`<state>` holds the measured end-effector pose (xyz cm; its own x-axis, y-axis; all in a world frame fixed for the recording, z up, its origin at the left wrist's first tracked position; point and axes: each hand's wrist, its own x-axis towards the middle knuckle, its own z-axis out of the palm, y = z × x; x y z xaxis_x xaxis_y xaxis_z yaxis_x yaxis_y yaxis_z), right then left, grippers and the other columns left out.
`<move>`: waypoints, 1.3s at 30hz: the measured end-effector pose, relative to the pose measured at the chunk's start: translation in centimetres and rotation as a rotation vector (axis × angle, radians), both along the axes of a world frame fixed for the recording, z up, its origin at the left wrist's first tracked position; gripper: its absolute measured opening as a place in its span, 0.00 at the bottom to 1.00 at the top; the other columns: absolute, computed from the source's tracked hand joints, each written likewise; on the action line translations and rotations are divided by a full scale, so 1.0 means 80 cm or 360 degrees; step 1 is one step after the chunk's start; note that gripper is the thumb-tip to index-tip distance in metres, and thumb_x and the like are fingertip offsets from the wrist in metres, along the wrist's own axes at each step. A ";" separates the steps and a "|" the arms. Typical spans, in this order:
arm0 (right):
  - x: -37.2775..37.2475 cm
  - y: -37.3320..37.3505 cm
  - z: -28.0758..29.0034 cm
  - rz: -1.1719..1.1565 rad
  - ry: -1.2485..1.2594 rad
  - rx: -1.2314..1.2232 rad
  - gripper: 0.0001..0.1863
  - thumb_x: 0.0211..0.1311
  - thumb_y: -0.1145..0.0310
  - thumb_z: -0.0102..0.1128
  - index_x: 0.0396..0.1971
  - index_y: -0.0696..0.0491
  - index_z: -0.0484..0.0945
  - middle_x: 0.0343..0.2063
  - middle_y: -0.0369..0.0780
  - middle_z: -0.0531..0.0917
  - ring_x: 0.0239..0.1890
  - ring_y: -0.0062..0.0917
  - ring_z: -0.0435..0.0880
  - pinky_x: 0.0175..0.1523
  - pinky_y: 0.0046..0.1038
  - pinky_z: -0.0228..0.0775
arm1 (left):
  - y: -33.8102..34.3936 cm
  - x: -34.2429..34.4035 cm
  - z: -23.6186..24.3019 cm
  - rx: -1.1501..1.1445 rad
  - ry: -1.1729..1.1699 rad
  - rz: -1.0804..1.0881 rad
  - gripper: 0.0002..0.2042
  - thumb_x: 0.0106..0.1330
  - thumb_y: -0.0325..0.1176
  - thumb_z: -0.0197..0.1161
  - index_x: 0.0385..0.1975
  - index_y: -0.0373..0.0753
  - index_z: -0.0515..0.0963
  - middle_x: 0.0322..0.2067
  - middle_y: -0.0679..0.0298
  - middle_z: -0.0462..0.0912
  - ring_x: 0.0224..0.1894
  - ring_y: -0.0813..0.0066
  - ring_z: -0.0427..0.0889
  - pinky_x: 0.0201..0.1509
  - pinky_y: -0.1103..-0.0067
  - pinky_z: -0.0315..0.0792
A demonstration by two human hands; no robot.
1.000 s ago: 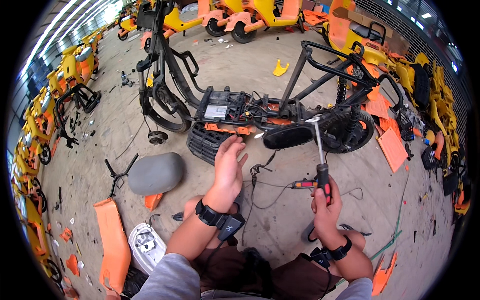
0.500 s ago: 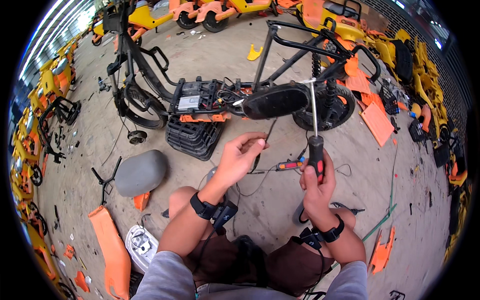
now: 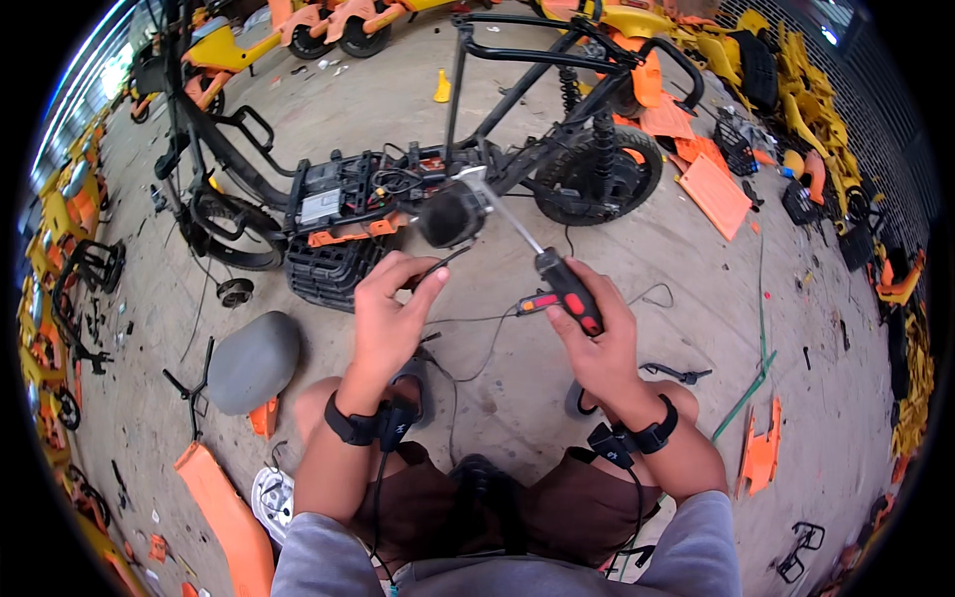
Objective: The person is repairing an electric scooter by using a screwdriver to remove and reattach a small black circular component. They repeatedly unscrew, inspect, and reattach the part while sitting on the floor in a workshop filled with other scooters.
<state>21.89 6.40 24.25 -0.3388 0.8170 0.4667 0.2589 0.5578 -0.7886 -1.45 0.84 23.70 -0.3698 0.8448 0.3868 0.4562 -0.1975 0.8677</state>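
My left hand [image 3: 390, 313] pinches a thin black cable [image 3: 453, 255] below a blurred black part [image 3: 448, 217]. My right hand [image 3: 602, 343] grips a screwdriver [image 3: 565, 294] with a black-and-red handle; its shaft slants up-left to a pale metal piece at that part, though whether they touch I cannot tell. Behind stands a stripped black scooter frame [image 3: 234, 147] with a silver module [image 3: 320, 205], wiring and a rear wheel [image 3: 637, 199]. A red-and-black tool [image 3: 532, 304] lies on the floor beside loose cables.
A black crate [image 3: 328, 269] sits under the frame. Left are a grey rounded box [image 3: 249, 363] and an orange panel [image 3: 224, 507]. Orange panels [image 3: 713, 194] and piles of yellow bodywork [image 3: 796, 99] lie at right; yellow scooters [image 3: 229, 50] line the back and left.
My left hand has closed on the cable. The screwdriver has tilted up-left, and the black part at its tip has shifted left and turned. The view has shifted.
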 end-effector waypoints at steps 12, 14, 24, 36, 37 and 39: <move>0.007 -0.009 -0.004 0.0109 0.0486 -0.0686 0.26 0.62 0.73 0.64 0.59 0.60 0.69 0.43 0.39 0.81 0.42 0.16 0.78 0.48 0.19 0.70 | 0.007 -0.006 -0.012 -0.0334 -0.0614 -0.0155 0.10 0.62 0.29 0.68 0.37 0.29 0.81 0.27 0.69 0.81 0.28 0.87 0.75 0.33 0.87 0.70; 0.005 -0.009 -0.007 0.0088 0.0349 -0.0515 0.25 0.61 0.72 0.64 0.58 0.60 0.70 0.43 0.39 0.81 0.42 0.17 0.78 0.48 0.19 0.69 | 0.006 -0.009 -0.014 -0.0353 -0.0705 -0.0157 0.10 0.61 0.29 0.68 0.37 0.30 0.81 0.26 0.69 0.81 0.28 0.87 0.76 0.33 0.87 0.70; -0.002 -0.007 -0.008 0.0145 0.0084 -0.0158 0.24 0.57 0.73 0.66 0.55 0.57 0.74 0.35 0.41 0.78 0.34 0.26 0.75 0.41 0.24 0.68 | 0.006 -0.012 -0.013 -0.0315 -0.0237 0.0133 0.34 0.54 0.22 0.70 0.61 0.37 0.61 0.21 0.71 0.72 0.24 0.87 0.68 0.28 0.86 0.65; 0.005 -0.009 -0.010 0.0231 0.0059 -0.0114 0.25 0.56 0.72 0.66 0.55 0.54 0.74 0.34 0.42 0.77 0.32 0.31 0.77 0.38 0.27 0.70 | 0.003 -0.014 -0.021 -0.0440 0.0026 0.0183 0.26 0.54 0.21 0.70 0.55 0.30 0.74 0.21 0.71 0.71 0.23 0.88 0.67 0.27 0.87 0.65; 0.005 -0.008 -0.012 0.0236 0.0050 -0.0134 0.25 0.56 0.71 0.66 0.55 0.54 0.74 0.34 0.42 0.77 0.32 0.32 0.77 0.38 0.27 0.70 | 0.003 -0.016 -0.020 -0.0454 0.0014 0.0172 0.25 0.54 0.21 0.71 0.55 0.29 0.74 0.22 0.72 0.71 0.23 0.88 0.66 0.27 0.88 0.64; 0.006 -0.008 -0.015 0.0228 0.0110 -0.0105 0.24 0.56 0.70 0.66 0.55 0.54 0.75 0.34 0.42 0.77 0.32 0.33 0.78 0.38 0.27 0.71 | 0.005 -0.019 -0.021 -0.0478 -0.0096 0.0161 0.25 0.54 0.21 0.71 0.55 0.29 0.74 0.22 0.74 0.71 0.24 0.90 0.66 0.27 0.89 0.64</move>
<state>22.36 5.77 23.08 -0.4228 0.7924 0.4396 0.1242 0.5312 -0.8381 -2.96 1.21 21.98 -0.4726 0.8755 0.1007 0.4067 0.1153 0.9063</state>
